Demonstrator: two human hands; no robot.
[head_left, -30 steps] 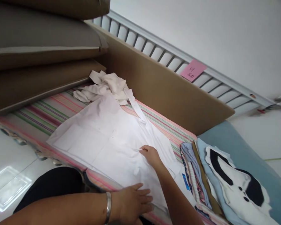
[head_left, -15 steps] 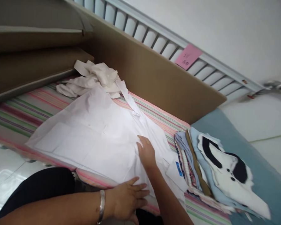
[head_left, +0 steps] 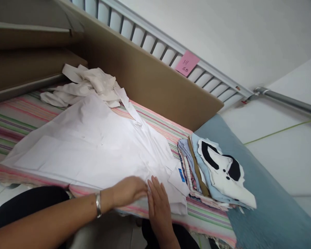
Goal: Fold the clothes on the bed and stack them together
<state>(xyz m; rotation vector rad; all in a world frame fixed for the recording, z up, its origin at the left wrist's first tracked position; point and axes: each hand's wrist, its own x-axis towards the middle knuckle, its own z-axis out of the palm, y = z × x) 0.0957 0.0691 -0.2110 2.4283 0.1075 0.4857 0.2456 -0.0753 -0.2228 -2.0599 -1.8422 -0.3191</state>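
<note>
A white button-up shirt lies spread over a striped pink and green sheet. My left hand, with a silver bangle at its wrist, hovers at the shirt's near edge, fingers loosely curved and nothing visible in them. Beside it my right hand is stretched flat, fingers straight and tips over the shirt, close to the left fingertips. Whether either palm presses on the cloth is hard to tell. The shirt's collar end, with a small blue label, points toward a stack of folded clothes.
Crumpled cream-white clothing lies at the far left by a brown board. Behind the board runs a white slatted rail with a pink note. Blue-grey bedding is at the right, below a metal pole.
My right hand has drawn back from the shirt's middle to its near edge. My left hand has lifted slightly, fingers now curved instead of spread. The view has shifted right.
</note>
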